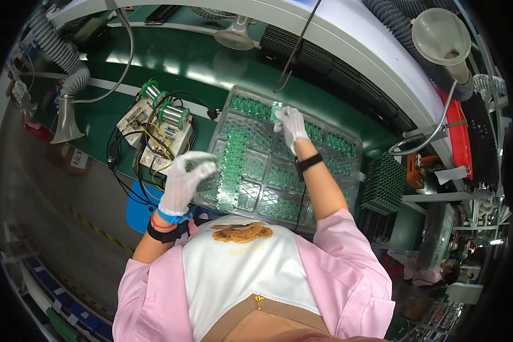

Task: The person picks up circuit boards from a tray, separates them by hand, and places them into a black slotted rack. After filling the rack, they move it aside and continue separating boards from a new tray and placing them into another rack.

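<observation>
A clear plastic tray (pixel 256 191) with several compartments lies in front of me, filled with small green circuit boards. Across its left part runs a long row of green circuit boards (pixel 232 165). My left hand (pixel 183 181), in a white glove, hovers at the left of this row with thumb and fingers apart and nothing visible between them. Over the far middle of the tray, my right hand (pixel 292 126), also gloved, pinches a small green circuit board (pixel 276 112) at its fingertips. The glove hides part of that board.
Left of the tray stands a soldering wire feeder (pixel 168 145) with wire spools and tangled cables. Dark green stacked trays (pixel 383 183) rise at the right. A metal hook (pixel 283 82) hangs above the tray's far edge. Fume funnels (pixel 442 37) surround the green bench (pixel 171 57). Another person (pixel 430 275) is at far right.
</observation>
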The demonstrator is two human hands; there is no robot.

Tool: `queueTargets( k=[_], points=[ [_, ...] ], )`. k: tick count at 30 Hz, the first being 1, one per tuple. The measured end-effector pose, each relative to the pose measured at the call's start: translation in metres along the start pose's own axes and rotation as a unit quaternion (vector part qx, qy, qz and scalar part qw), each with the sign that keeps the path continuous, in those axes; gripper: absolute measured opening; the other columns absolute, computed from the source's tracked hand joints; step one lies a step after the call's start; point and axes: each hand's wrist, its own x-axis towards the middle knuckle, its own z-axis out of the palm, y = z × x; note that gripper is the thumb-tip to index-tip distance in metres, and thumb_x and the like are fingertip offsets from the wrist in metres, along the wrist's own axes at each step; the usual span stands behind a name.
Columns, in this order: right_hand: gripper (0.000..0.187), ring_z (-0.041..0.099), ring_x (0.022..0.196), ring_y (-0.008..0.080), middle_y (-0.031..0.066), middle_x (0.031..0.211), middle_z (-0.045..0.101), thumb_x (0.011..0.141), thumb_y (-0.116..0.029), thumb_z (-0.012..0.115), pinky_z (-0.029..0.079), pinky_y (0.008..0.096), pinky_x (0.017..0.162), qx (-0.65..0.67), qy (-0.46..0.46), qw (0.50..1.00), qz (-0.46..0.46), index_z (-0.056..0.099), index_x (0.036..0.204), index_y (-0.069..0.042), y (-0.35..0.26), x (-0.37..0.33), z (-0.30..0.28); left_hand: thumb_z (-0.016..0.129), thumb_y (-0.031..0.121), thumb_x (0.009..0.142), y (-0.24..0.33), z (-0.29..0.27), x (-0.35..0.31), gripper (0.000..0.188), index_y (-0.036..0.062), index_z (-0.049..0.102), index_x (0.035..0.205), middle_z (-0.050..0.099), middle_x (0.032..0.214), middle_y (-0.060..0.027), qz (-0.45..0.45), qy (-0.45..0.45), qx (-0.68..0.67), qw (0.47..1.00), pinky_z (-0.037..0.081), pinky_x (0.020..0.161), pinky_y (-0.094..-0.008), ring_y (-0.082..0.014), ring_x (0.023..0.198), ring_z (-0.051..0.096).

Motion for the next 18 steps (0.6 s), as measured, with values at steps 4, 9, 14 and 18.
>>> queueTargets(
  k=[4, 9, 14, 18],
  points=[
    [0.025, 0.065, 0.068, 0.0220, 0.0155, 0.077, 0.063, 0.076, -0.015, 0.070, 0.051, 0.0330, 0.053, -0.437, 0.049, 0.897, -0.042, 0.058, 0.087, 0.002, 0.055, 0.071, -0.023, 0.066, 0.016, 0.080, -0.029, -0.001, 0.003, 0.024, 0.0013, 0.063, 0.098, 0.061, 0.087, -0.0116, -0.008, 0.099, -0.125, 0.987, 0.045, 0.085, -0.0345, -0.0285, 0.087, 0.058],
    [0.039, 0.065, 0.086, 0.0318, 0.0193, 0.088, 0.066, 0.067, -0.019, 0.077, 0.053, 0.0394, 0.072, -0.508, 0.106, 0.855, 0.026, 0.058, 0.094, 0.001, 0.052, 0.078, 0.004, 0.066, 0.015, 0.080, -0.049, -0.003, -0.004, 0.023, 0.0024, 0.063, 0.099, 0.061, 0.091, -0.0127, 0.067, 0.063, 0.007, 0.996, 0.045, 0.085, -0.0350, -0.0297, 0.089, 0.057],
    [0.039, 0.063, 0.091, 0.0342, 0.0194, 0.093, 0.066, 0.068, -0.022, 0.077, 0.052, 0.0404, 0.079, -0.571, 0.084, 0.816, 0.028, 0.060, 0.096, -0.001, 0.015, 0.057, 0.018, 0.067, 0.015, 0.079, -0.055, -0.007, -0.001, 0.024, 0.0019, 0.062, 0.098, 0.061, 0.090, -0.0151, 0.071, 0.047, 0.067, 0.994, 0.045, 0.081, -0.0362, -0.0304, 0.088, 0.057],
    [0.033, 0.063, 0.088, 0.0351, 0.0206, 0.093, 0.065, 0.076, -0.025, 0.070, 0.052, 0.0395, 0.076, -0.447, 0.059, 0.885, -0.115, 0.061, 0.097, 0.000, -0.022, 0.023, 0.016, 0.067, 0.014, 0.077, -0.055, -0.005, 0.009, 0.020, 0.0025, 0.062, 0.094, 0.061, 0.087, -0.0146, 0.211, 0.041, 0.299, 0.930, 0.047, 0.076, -0.0370, -0.0303, 0.087, 0.058]
  ],
)
